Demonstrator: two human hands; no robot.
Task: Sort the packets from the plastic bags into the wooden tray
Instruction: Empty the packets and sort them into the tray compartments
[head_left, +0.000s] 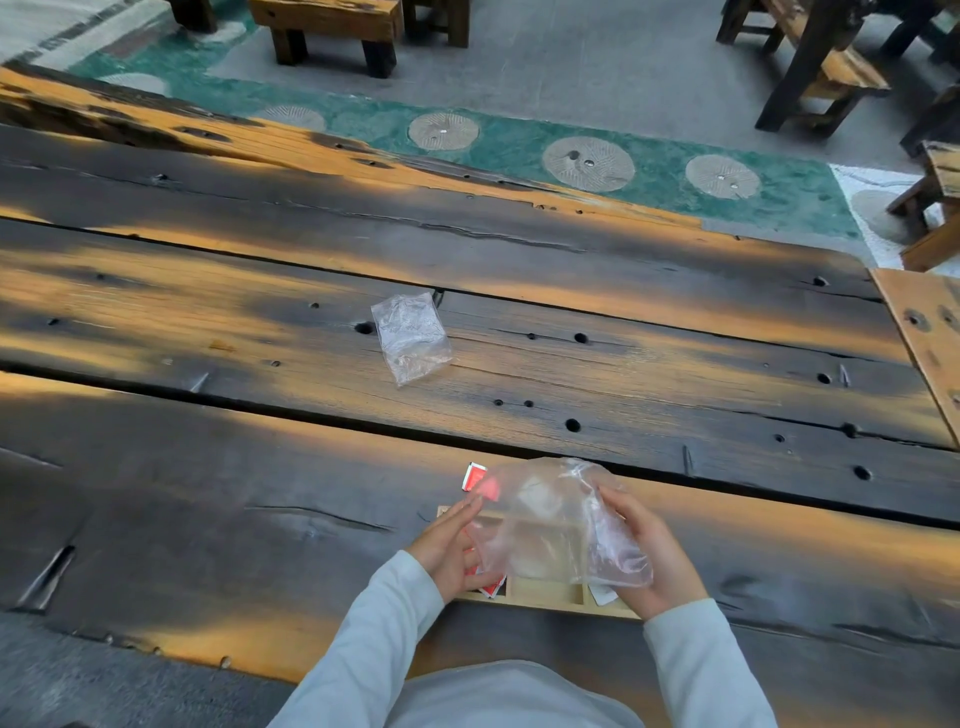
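Clear crumpled plastic bag (550, 525) hangs in yr hands over the pale wooden compartment tray (545, 597), near edge of the dark plank table (260, 493). Right hand (657, 564): fingers curled round bag's right side. Left hand (449, 551): fingers straight, together, touching bag's left edge. Red packet (492, 588) in tray's left compartment.

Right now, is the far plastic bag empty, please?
Empty: the far bag lies crumpled and clear, with only the table showing through.
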